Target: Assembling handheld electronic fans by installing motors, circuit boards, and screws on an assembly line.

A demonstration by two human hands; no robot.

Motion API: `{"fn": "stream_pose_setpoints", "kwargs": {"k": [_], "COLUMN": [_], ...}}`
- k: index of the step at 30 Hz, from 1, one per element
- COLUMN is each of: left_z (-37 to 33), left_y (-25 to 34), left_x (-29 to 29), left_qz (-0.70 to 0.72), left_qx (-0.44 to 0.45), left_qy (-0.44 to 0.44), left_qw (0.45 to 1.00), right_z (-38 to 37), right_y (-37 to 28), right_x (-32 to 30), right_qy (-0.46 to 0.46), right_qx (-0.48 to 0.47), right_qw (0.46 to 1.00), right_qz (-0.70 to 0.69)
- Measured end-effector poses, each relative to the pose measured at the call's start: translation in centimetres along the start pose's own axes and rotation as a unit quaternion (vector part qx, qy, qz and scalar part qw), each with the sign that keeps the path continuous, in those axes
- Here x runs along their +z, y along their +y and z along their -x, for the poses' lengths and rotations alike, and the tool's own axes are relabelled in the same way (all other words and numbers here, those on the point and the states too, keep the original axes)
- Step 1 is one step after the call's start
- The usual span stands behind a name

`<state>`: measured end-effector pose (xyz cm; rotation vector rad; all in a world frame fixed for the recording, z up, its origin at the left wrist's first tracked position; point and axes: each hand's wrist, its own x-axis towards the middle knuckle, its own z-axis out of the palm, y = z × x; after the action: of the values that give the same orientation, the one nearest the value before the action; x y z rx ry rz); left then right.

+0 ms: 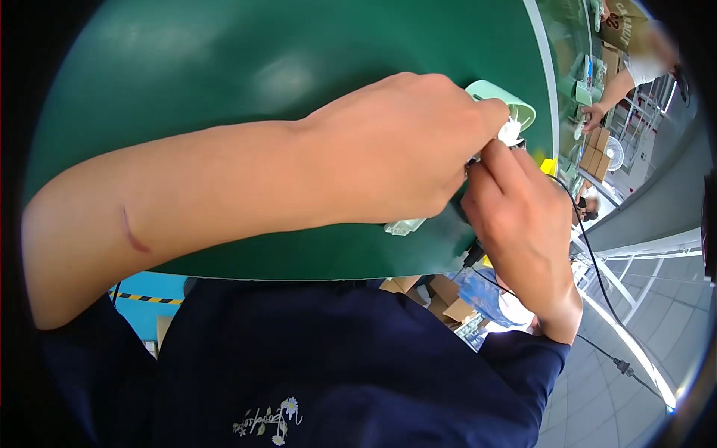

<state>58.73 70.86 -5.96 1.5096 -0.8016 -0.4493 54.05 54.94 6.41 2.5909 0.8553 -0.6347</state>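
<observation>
My left hand [418,142] reaches across the green table [187,67] from the left, its fingers curled closed. My right hand [519,209] meets its fingertips from the right, closed in a pinch. Where the fingers meet, a small white piece [510,132] shows, with dark bits beside it. What each hand grips is mostly hidden behind the knuckles. Just beyond the fingertips is a light green rounded plastic shell [523,106], partly covered by my left hand. A clear, pale green plastic piece [405,226] lies under the near edge of my left hand.
A black plug-like piece with a cord [475,254] is near my right wrist. One black cable [597,261] hangs along the right. A yellow object [549,166] stands past my right hand. Another person [635,67] works at the far right, near cardboard boxes [595,154] and a white fan [614,153].
</observation>
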Motion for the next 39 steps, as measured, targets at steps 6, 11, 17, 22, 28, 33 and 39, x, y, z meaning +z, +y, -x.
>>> {"fn": "stream_pose_setpoints", "kwargs": {"k": [6,11,17,22,28,33,39], "left_z": [0.1,0.1,0.1,0.2,0.5,1.0,1.1], "left_y": [-0.2,-0.6,-0.4,-0.1,0.9,0.8,0.2], "left_x": [0.2,0.5,0.6,0.1,-0.7,-1.2,-1.4], "left_qz": [-0.009,-0.009,-0.024,0.024,0.191,0.163,0.096], "left_qx": [0.038,0.051,0.049,0.008,-0.060,-0.058,-0.041], "left_qy": [0.016,0.029,0.039,0.013,0.026,0.137,0.131], "left_qw": [0.999,0.998,0.998,1.000,0.979,0.975,0.986], "right_z": [0.0,-0.1,0.9,1.8,1.2,0.5,-0.8], "right_y": [0.0,0.0,0.8,1.1,0.4,1.5,1.3], "right_x": [1.1,1.4,0.5,0.6,3.5,3.9,3.0], "right_qy": [0.053,0.044,0.021,0.100,0.249,0.217,0.201], "right_qx": [-0.038,-0.031,0.003,0.078,0.099,0.069,-0.089], "right_qw": [0.996,0.998,0.999,0.981,0.889,0.902,0.954], "right_qz": [0.060,0.035,-0.047,-0.150,-0.370,-0.367,-0.203]}}
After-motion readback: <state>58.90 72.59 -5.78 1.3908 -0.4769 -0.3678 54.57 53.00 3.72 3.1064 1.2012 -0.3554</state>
